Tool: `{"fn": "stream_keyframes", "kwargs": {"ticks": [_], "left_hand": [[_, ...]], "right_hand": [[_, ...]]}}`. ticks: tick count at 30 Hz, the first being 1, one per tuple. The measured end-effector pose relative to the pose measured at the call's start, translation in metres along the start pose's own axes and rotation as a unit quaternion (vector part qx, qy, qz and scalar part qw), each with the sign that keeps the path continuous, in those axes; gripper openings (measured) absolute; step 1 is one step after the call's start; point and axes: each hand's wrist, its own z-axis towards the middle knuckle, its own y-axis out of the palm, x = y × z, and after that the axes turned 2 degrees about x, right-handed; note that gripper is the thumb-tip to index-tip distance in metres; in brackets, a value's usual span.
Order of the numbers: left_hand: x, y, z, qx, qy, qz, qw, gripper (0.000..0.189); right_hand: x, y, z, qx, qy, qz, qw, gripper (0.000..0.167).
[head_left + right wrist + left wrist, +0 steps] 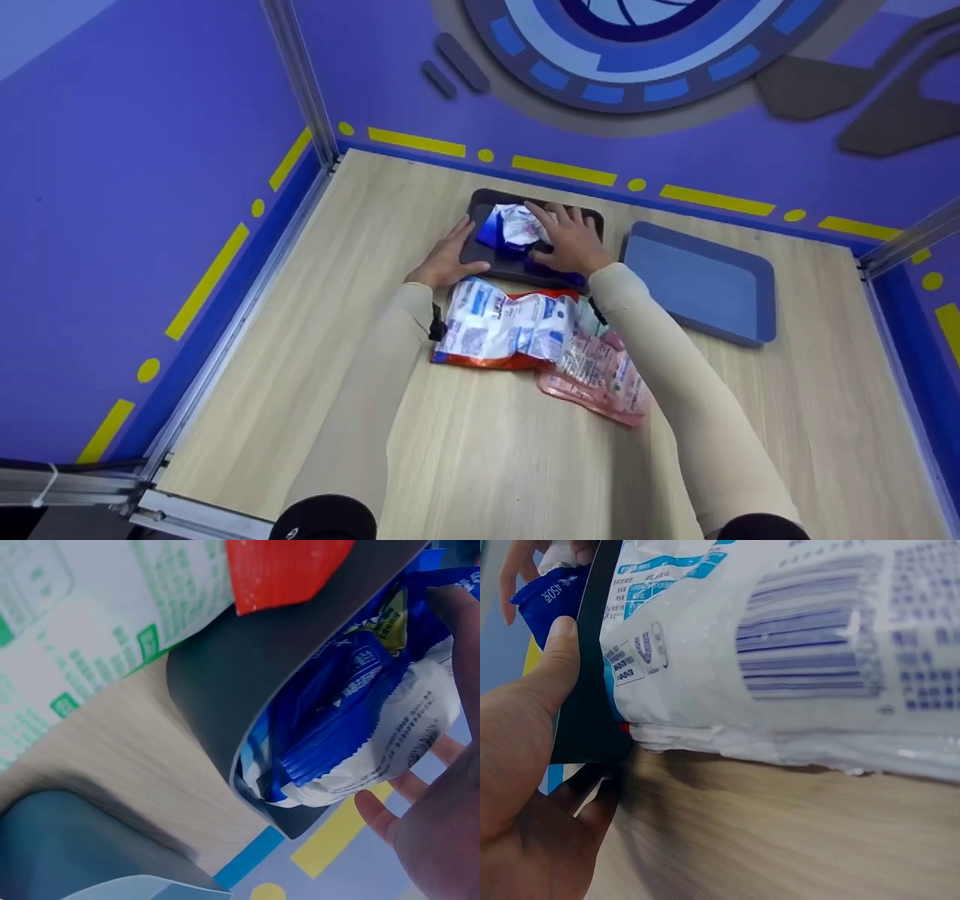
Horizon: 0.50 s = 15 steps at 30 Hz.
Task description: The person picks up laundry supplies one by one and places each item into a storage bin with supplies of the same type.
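Note:
A dark grey tray (487,196) holds a crumpled blue and white bag (517,227), also seen in the right wrist view as a shiny blue packet (330,720) with white printed parts. My left hand (442,259) grips the tray's near left corner, thumb at the near rim and fingers along the left side. Over the tray's right half, my right hand (571,241) spreads its fingers on the bag. In the right wrist view, the thumb lies against the blue film, with the other fingertips by the bag's white edge.
A white bag with orange edging (502,326) lies right in front of the dark tray, overlapping a pink bag (600,375). To the right is a blue-grey tray (694,281). Purple walls with yellow dashes (562,171) border the wooden table (495,450).

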Motion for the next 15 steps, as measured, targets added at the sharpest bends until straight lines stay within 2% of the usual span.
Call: {"fn": "stream_keyframes", "kwargs": {"ticks": [5,15], "left_hand": [[0.001,0.001,0.0,0.0,-0.006,-0.003,1.0,0.093],[0.0,0.0,-0.002,0.004,0.006,0.007,0.9999,0.093]], "right_hand": [[-0.005,-0.004,-0.009,0.008,-0.006,0.018,0.9998,0.097],[-0.021,-0.008,-0.027,0.023,-0.034,-0.003,0.9992,0.099]]}}
